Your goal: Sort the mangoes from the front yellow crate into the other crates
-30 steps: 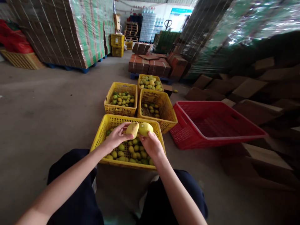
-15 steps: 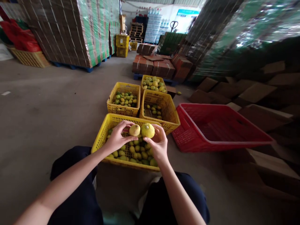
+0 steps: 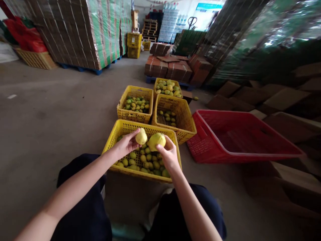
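Observation:
Above the nearest yellow crate (image 3: 117, 125), my left hand (image 3: 127, 144) pinches a pale yellow lemon (image 3: 141, 136) between thumb and fingers. My right hand (image 3: 170, 153) is closed around a larger yellow lemon (image 3: 155, 142), turned so its length shows. A small gap separates the two fruits. Many green and yellow lemons (image 3: 149, 161) lie in the crate below, partly hidden by my hands and forearms.
Behind stand a left crate of lemons (image 3: 135, 115), a right crate (image 3: 187, 125) with several lemons, and a fuller crate (image 3: 168, 87) farther back. A red basket (image 3: 203, 144) stands at right beside cardboard boxes (image 3: 283, 100). Wrapped pallet stacks (image 3: 105, 36) rise behind.
Both lemons have been tilted in my fingers and now show their sides. The left one is slightly higher and they are a little farther apart. The view has shifted slightly.

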Tool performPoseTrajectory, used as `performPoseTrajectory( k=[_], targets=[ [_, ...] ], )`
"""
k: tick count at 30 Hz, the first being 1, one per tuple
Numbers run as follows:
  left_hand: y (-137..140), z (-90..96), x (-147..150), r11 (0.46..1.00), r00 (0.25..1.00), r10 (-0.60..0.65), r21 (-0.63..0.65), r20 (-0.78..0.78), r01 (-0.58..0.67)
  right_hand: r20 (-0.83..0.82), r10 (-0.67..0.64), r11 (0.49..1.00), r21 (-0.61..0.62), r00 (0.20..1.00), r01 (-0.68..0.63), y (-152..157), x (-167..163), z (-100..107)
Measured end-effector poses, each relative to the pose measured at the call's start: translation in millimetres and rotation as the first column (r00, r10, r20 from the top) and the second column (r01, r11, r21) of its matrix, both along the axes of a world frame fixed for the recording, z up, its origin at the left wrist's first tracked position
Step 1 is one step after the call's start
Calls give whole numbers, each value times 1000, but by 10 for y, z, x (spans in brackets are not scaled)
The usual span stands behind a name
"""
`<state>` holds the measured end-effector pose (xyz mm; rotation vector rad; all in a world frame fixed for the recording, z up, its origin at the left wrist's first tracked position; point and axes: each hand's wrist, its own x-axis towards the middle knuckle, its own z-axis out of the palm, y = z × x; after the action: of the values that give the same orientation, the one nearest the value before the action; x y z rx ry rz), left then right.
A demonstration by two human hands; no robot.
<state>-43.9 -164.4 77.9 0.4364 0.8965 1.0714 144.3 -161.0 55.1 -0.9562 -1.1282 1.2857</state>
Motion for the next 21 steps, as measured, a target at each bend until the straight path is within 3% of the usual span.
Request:
performPoseTrajectory(
  k=[2, 4, 6, 8, 9, 11, 13, 15, 17, 18, 21],
  targets=[
    [21, -13, 15, 997, 1000, 22, -70, 3, -22, 29, 19, 1000, -12, 999, -19, 11, -27, -16],
    [28, -13, 20, 999, 999, 25, -35, -43, -27, 53, 31, 999, -12, 998, -30, 20, -52, -24],
    [19, 8, 5, 995, 988, 16, 103, -152, 0, 70, 22, 1000, 3, 997, -22, 25, -60, -19],
    [-9, 53, -29, 936, 938, 73, 347, -338, 52, 106, -33, 998, 61, 994, 26, 18, -36, 6],
    [-30, 81, -49, 868, 888, 137, 485, -438, 106, 141, -76, 991, 119, 987, 60, 7, -11, 27],
    [-82, 142, -90, 670, 755, 305, 695, -580, 263, 240, -177, 952, 289, 954, 103, -25, 58, 77],
    [-130, 191, -120, 488, 648, 440, 771, -622, 410, 327, -268, 878, 470, 906, 90, -62, 129, 124],
    [-157, 212, -135, 387, 606, 504, 789, -615, 477, 366, -318, 809, 586, 875, 49, -89, 173, 148],
    [-154, 198, -132, 364, 614, 507, 796, -605, 484, 372, -315, 785, 619, 873, 20, -95, 177, 149],
    [-143, 178, -124, 379, 634, 486, 799, -602, 468, 370, -292, 794, 607, 882, 8, -90, 166, 143],
    [-94, 88, -70, 525, 761, 347, 786, -548, 326, 288, -197, 870, 492, 937, 31, -52, 111, 124]
  ],
)
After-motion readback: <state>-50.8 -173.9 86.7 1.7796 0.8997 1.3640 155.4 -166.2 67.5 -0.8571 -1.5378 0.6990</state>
